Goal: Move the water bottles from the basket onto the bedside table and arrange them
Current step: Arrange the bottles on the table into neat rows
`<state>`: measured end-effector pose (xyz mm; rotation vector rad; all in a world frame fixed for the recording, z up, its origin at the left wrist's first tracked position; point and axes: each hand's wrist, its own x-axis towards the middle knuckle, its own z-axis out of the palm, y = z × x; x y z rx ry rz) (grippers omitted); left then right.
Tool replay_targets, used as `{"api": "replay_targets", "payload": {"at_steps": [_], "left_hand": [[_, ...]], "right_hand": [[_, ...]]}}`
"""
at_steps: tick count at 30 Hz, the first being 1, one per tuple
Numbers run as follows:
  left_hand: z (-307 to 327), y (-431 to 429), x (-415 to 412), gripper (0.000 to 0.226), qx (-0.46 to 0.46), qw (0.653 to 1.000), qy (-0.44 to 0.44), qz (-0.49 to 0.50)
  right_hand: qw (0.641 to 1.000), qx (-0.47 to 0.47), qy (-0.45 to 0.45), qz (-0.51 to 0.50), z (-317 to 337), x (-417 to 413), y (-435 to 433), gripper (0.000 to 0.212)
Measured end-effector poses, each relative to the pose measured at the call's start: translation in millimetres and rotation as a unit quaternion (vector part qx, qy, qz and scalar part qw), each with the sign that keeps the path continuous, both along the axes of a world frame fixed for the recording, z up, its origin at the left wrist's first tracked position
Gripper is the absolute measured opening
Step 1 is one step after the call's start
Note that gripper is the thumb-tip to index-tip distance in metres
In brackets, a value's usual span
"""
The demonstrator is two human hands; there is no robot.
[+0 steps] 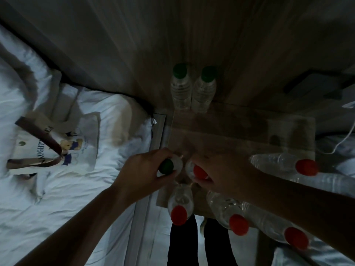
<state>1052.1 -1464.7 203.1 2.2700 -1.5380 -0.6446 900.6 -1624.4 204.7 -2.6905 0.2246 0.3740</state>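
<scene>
Bedside table point(240, 129) bears eight bottles; hands grip one green-capped point(166, 166), one red-capped point(199, 171).

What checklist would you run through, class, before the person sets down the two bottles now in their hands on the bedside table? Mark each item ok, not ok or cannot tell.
1. Left hand grips the green-capped bottle: ok.
2. Right hand grips the red-capped bottle: ok.
3. Bare space on the bedside table ahead of the hands: ok.
4. The two green-capped bottles at the back stand upright, side by side: ok.
5. Red-capped bottles near the front edge are steady: cannot tell, the wide-angle view distorts them.
6. Basket emptied: cannot tell, it is not in view.
</scene>
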Motion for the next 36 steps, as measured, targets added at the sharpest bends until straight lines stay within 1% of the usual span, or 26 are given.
{"api": "replay_targets", "payload": {"at_steps": [3,5,7,10,14,15,19,23,29,32,36], "left_hand": [[0,-13,-3,0.029,0.0,1.0,0.018,0.01],[1,-26,-3,0.024,0.01,1.0,0.027,0.009],[1,-43,-2,0.023,0.014,0.999,0.03,0.016],[3,-74,1,0.026,0.001,1.0,0.016,0.022],[8,-120,2,0.023,-0.035,0.999,0.021,-0.026],[9,-131,1,0.023,-0.049,0.998,0.018,-0.033],[5,-176,-1,0.024,-0.045,0.998,-0.025,-0.033],[1,-206,-1,0.035,-0.046,0.997,-0.039,-0.04],[0,-230,2,0.037,-0.04,0.996,-0.081,-0.012],[-1,-240,6,0.04,-0.018,0.996,-0.09,-0.002],[-7,-246,3,0.045,-0.01,0.989,-0.148,0.004]], "right_hand": [[0.997,0.062,-0.008,-0.041,4,-2,-9,0.045],[0.994,0.083,-0.02,-0.07,6,-4,-23,0.037],[0.989,0.095,-0.033,-0.113,10,-7,-40,0.035],[0.988,0.073,-0.037,-0.132,16,-13,-68,0.038],[0.99,-0.013,-0.064,-0.127,23,-15,-101,0.039],[0.989,-0.019,-0.06,-0.136,24,-16,-108,0.038],[0.98,-0.024,-0.078,-0.183,21,-17,-139,0.042],[0.971,-0.026,-0.085,-0.22,10,-11,-163,0.041],[0.957,-0.03,-0.13,-0.258,-1,3,-180,0.04],[0.951,-0.014,-0.136,-0.278,-6,9,-186,0.041],[0.948,-0.001,-0.146,-0.283,-14,9,-187,0.043]]}}
